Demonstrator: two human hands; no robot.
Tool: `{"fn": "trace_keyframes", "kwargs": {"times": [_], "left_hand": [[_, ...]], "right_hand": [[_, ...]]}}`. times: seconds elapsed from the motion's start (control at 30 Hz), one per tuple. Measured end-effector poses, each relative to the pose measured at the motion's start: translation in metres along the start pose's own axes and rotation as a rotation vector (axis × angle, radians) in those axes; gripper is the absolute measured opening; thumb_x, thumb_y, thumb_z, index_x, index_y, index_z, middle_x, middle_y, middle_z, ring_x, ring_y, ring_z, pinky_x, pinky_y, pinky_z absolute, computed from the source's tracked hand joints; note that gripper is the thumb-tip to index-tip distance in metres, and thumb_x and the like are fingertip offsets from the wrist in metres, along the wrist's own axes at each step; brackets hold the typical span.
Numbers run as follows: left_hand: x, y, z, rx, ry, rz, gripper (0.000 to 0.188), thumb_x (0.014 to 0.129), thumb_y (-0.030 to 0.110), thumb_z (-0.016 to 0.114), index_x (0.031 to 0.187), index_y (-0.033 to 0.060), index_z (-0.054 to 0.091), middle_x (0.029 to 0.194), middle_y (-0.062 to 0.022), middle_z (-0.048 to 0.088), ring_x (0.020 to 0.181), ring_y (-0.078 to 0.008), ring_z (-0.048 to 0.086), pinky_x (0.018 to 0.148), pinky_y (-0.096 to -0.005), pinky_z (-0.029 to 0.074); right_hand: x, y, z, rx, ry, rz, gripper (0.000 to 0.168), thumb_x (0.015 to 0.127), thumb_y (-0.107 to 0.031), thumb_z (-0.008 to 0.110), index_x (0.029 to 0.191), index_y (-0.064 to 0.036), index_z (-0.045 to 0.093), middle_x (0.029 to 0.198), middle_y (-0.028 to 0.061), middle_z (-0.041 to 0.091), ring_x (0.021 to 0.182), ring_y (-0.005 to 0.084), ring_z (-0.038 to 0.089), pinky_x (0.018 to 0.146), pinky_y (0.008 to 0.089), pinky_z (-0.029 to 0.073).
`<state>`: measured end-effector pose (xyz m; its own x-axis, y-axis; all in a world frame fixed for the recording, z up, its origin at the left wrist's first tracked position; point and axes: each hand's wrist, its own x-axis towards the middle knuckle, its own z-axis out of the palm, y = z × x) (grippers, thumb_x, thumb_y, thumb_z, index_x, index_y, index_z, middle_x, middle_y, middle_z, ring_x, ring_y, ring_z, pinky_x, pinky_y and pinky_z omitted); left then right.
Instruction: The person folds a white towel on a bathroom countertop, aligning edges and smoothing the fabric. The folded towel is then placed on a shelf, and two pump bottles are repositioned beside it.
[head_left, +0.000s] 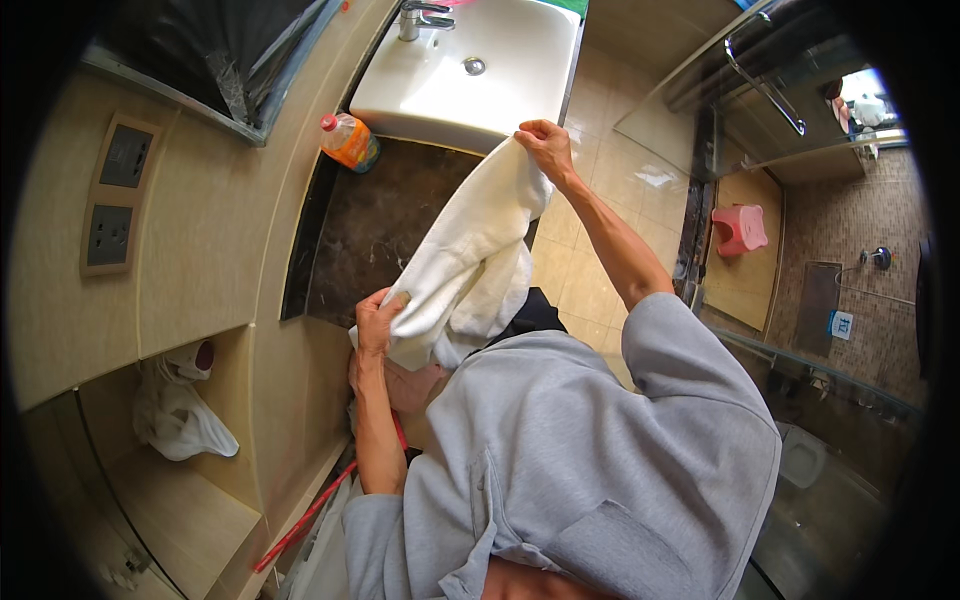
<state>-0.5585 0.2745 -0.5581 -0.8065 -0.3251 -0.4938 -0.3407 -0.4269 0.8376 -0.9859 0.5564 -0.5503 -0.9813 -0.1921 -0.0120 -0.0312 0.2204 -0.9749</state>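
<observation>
A white towel (469, 244) is stretched between my two hands, its lower folds hanging loosely in front of my body. My left hand (376, 322) grips one end, the thumb pressed on the cloth near the front of the dark stone countertop (375, 217). At the other end, my right hand (546, 150) pinches a corner between thumb and fingers, just in front of the white washbasin (465, 97). Part of the countertop is hidden behind the towel.
A plastic bottle with a red cap (351, 142) stands at the counter's back beside the basin. Above the basin is a chrome faucet (420, 21). White cloth (184, 424) lies in a wall niche at left. A pink stool (740, 229) stands beyond the glass at right.
</observation>
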Motion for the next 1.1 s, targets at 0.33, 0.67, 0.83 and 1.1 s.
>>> {"fn": "trace_keyframes", "kwargs": {"times": [0.33,0.67,0.83,1.1], "left_hand": [[-0.031,0.001,0.029,0.111,-0.069,0.056,0.027,0.1,0.006,0.081,0.126,-0.0011,0.083,0.105,0.0008,0.081,0.088,-0.0058,0.07,0.08,-0.0234,0.056],[-0.038,0.019,0.052,0.042,-0.021,0.068,0.033,0.102,0.007,0.082,0.134,-0.0018,0.08,0.108,-0.0015,0.082,0.09,-0.0063,0.071,0.08,-0.0232,0.058],[-0.035,0.02,0.054,0.041,-0.046,0.049,0.033,0.102,0.007,0.081,0.134,-0.0014,0.081,0.108,-0.0011,0.082,0.089,-0.0062,0.071,0.079,-0.0233,0.058],[-0.032,0.035,0.046,0.129,-0.105,0.029,0.03,0.104,0.01,0.078,0.132,-0.0003,0.082,0.106,0.0002,0.081,0.089,-0.0057,0.069,0.08,-0.0235,0.056]], "right_hand": [[0.004,-0.009,0.028,-0.346,0.016,-0.175,0.02,0.096,-0.016,0.081,0.11,-0.001,0.084,0.098,0.0169,0.084,0.087,0.0256,0.081,0.086,0.0358,0.064],[-0.007,-0.022,0.033,-0.665,-0.045,-0.6,0.026,0.097,-0.015,0.082,0.121,-0.006,0.08,0.121,0.017,0.077,0.112,0.0358,0.072,0.102,0.045,0.059],[-0.071,-0.084,0.064,-0.339,-0.577,-0.74,0.034,0.097,-0.03,0.086,0.118,-0.004,0.082,0.131,0.0178,0.075,0.124,0.0392,0.07,0.106,0.0476,0.058],[-0.134,-0.113,0.121,-0.196,-1.421,-0.62,0.063,0.095,-0.057,0.084,0.118,0.001,0.081,0.125,0.0182,0.078,0.123,0.0388,0.07,0.111,0.0492,0.052]]}}
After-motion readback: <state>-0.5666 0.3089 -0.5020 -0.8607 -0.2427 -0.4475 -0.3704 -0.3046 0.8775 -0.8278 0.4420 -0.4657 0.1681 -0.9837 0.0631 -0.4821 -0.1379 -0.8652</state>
